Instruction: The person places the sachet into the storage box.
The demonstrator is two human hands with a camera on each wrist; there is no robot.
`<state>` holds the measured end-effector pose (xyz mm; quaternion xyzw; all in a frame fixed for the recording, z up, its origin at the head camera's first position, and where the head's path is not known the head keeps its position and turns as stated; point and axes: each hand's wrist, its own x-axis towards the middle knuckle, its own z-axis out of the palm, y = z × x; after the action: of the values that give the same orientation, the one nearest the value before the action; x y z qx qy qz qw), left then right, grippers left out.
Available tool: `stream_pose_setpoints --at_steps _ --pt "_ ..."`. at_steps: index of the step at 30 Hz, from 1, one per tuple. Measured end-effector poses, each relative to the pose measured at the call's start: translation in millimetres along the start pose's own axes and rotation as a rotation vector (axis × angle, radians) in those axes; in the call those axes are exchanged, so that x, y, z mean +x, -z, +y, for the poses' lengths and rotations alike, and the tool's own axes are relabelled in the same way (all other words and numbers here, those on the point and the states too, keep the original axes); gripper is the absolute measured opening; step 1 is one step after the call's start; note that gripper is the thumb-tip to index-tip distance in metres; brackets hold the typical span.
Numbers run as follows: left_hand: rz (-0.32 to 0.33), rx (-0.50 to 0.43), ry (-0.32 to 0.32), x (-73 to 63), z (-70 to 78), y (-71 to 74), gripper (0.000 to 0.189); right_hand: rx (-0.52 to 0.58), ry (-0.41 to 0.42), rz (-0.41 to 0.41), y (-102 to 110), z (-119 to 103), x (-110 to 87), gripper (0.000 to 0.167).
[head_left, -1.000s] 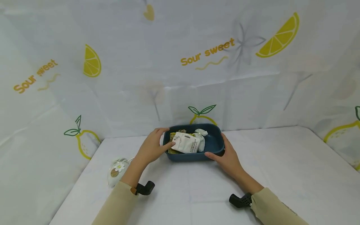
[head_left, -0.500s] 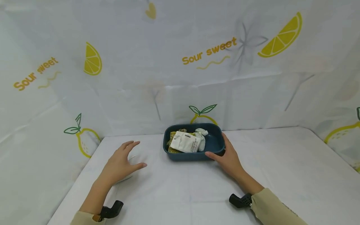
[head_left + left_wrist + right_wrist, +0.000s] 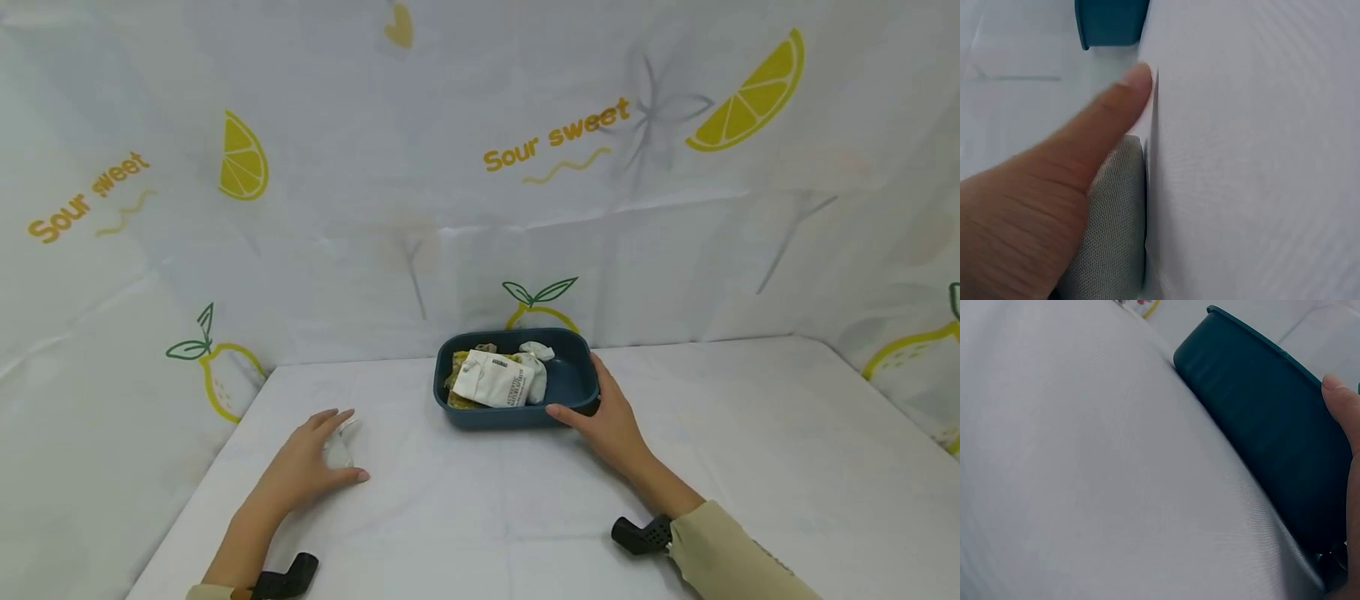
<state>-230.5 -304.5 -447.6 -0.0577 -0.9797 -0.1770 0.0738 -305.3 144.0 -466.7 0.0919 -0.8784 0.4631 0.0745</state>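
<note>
My left hand [image 3: 296, 471] arches over a small pale drawstring pouch [image 3: 339, 452] at the left of the table, fingers spread past its far side. The left wrist view shows the thumb straight beside the pouch's woven grey-green cloth [image 3: 1113, 231]; the hand hides most of the pouch. At the back middle, my right hand [image 3: 611, 425] grips the right end of a dark blue oblong bin [image 3: 495, 420], thumb at the near rim. In the bin lie a white printed packet [image 3: 491, 379], a pale pouch [image 3: 537, 367] and a yellow-green one [image 3: 462, 402].
A white cloth covers the table [image 3: 465, 517]. Behind it hangs a white lemon-print sheet [image 3: 337, 283], with the bin close in front. Each wrist wears a black camera mount [image 3: 641, 535].
My left hand has let go of the bin's left end and moved left and toward me, over the pale pouch. The right hand and the bin have stayed in place.
</note>
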Motion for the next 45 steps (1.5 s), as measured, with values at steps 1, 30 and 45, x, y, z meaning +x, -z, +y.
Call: stream_pose_setpoints --at_steps 1,30,45 --pt "0.002 0.005 0.009 0.0 -0.6 0.1 0.101 -0.003 0.001 0.0 0 0 -0.1 0.111" --pt "0.241 -0.069 -0.161 36.0 86.1 19.2 0.041 -0.005 0.008 0.002 0 1 1.2 0.112" --pt "0.272 -0.084 -0.424 112.3 206.3 -10.9 0.043 0.016 -0.003 0.0 0 5 2.1 0.112"
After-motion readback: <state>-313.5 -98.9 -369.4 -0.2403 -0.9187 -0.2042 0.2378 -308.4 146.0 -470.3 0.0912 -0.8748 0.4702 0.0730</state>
